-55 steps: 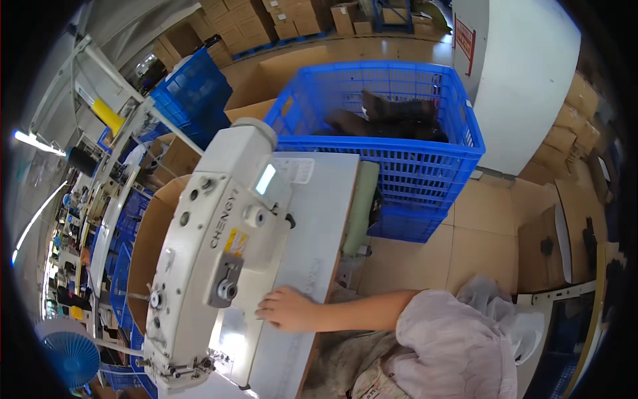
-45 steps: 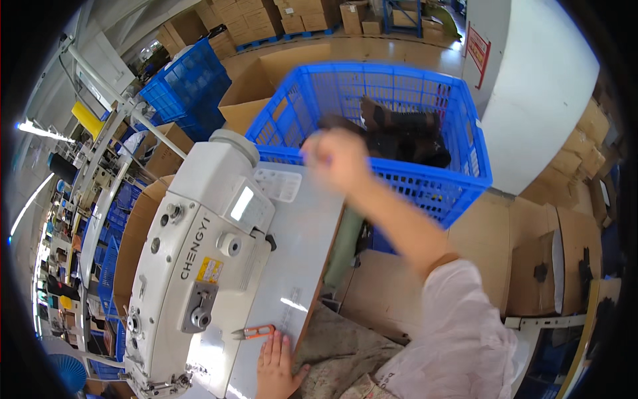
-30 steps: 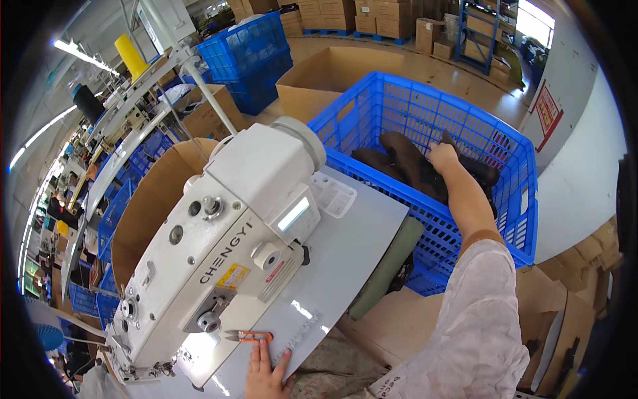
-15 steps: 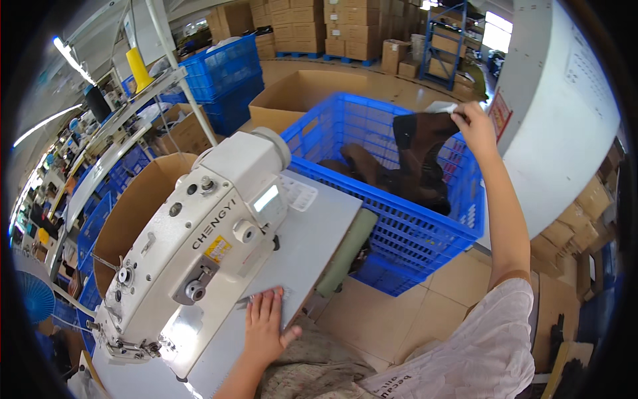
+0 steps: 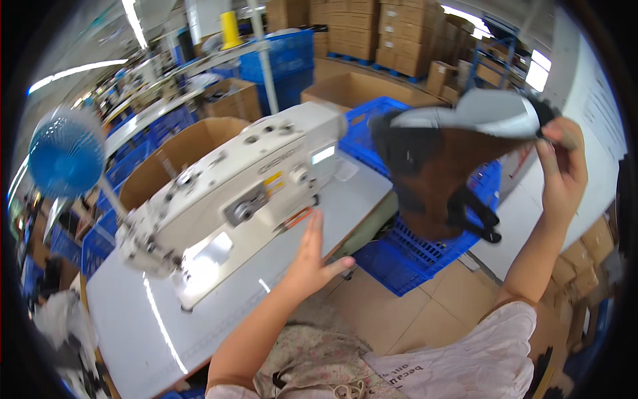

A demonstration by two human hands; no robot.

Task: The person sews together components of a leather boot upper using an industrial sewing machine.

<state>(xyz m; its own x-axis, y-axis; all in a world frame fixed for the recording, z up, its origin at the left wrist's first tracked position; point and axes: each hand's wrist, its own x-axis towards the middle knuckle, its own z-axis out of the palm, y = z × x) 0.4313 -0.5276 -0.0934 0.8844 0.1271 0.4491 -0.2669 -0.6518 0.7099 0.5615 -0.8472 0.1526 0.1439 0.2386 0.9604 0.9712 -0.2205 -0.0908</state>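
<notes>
My right hand (image 5: 565, 163) is raised at the right, pinching the upper corner of a brown and black sewn piece (image 5: 438, 176). This piece has a pale grey panel along its top and black straps dangling, and is smeared by motion; its exact kind I cannot make out. It hangs over a blue plastic crate (image 5: 412, 266), hiding much of the crate's inside. Over the front of the sewing table (image 5: 232, 332), my left hand (image 5: 309, 263) is open, fingers out and thumb apart, holding nothing. Beyond its fingertips lies a small orange-handled tool (image 5: 296, 218), next to the white sewing machine (image 5: 246, 193).
A blue fan (image 5: 66, 153) stands at the left end of the machine. Open cardboard boxes (image 5: 365, 90) sit behind the table and crate. A white wall panel (image 5: 565, 86) rises at the right, and stacked cartons (image 5: 345, 26) stand far back.
My right hand has lifted the sewn piece up out of the crate and nearer to me. My left hand has come up off the tabletop. The view has swung leftward.
</notes>
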